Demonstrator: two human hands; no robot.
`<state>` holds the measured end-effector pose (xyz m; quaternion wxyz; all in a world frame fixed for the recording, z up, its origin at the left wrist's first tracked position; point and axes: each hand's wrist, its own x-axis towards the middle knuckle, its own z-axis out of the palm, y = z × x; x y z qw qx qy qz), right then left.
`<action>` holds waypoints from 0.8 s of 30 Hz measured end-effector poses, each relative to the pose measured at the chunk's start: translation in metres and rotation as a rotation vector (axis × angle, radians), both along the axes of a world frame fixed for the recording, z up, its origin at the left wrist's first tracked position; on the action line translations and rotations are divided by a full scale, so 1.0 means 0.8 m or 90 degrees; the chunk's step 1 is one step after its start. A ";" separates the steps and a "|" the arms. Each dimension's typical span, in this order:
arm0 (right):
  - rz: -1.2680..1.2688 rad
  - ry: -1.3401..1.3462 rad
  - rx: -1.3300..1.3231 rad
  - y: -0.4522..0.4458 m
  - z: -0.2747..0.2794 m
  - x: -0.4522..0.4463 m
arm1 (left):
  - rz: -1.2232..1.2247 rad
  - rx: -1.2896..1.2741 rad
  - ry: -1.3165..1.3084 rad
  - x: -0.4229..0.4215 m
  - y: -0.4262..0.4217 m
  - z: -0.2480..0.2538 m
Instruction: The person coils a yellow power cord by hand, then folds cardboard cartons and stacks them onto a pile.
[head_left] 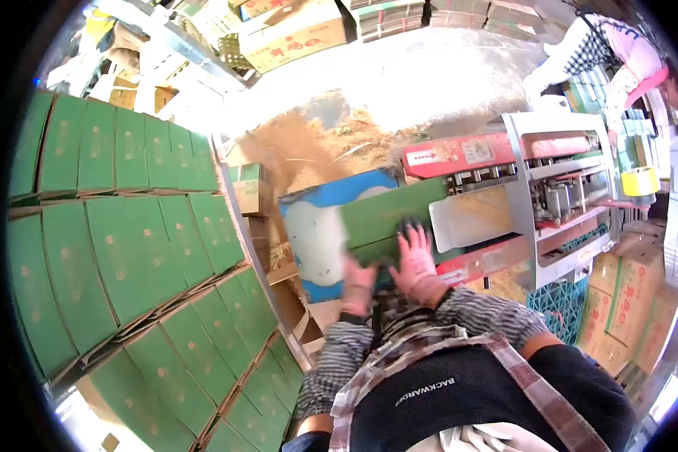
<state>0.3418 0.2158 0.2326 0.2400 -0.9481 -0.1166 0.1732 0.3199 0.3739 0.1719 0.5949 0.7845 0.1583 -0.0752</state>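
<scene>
A green carton (388,215) lies at the outlet of a red carton-sealing machine (459,154), partly over a worn white-and-blue table (309,241). My right hand (416,264), in a pink glove with dark fingertips, rests on the near part of the carton's top with its fingers stretched out. At the carton's near left corner is my left hand (359,282), also pink-gloved. Motion smears its fingers, so I cannot see whether they grip the carton. A metal plate (471,218) on the machine sits just right of the carton.
Rows of green cartons (143,256) are stacked to my left behind a metal rail (256,294). A co-worker (603,56) bends over at the far right, near a yellow tape roll (640,181). Brown cartons (621,301) and a teal crate (557,310) stand at right.
</scene>
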 end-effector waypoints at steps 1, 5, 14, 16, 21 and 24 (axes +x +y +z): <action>-0.074 0.002 0.034 -0.009 0.013 -0.012 | -0.214 0.492 -0.021 -0.036 -0.030 -0.127; 0.022 -0.082 0.261 -0.019 0.098 -0.012 | -0.228 -0.165 0.139 0.047 -0.002 0.107; -0.106 0.338 0.886 0.014 0.089 -0.001 | 0.494 -0.099 -0.419 -0.206 0.371 0.647; 0.028 0.310 0.899 0.033 0.070 0.002 | 0.383 0.581 -0.121 -0.122 0.245 0.678; 0.160 0.256 0.949 0.050 0.205 -0.017 | 0.227 0.472 -0.059 -0.091 0.045 0.718; 0.075 0.350 1.001 0.033 0.245 -0.034 | 0.077 0.533 -0.020 -0.073 -0.045 0.674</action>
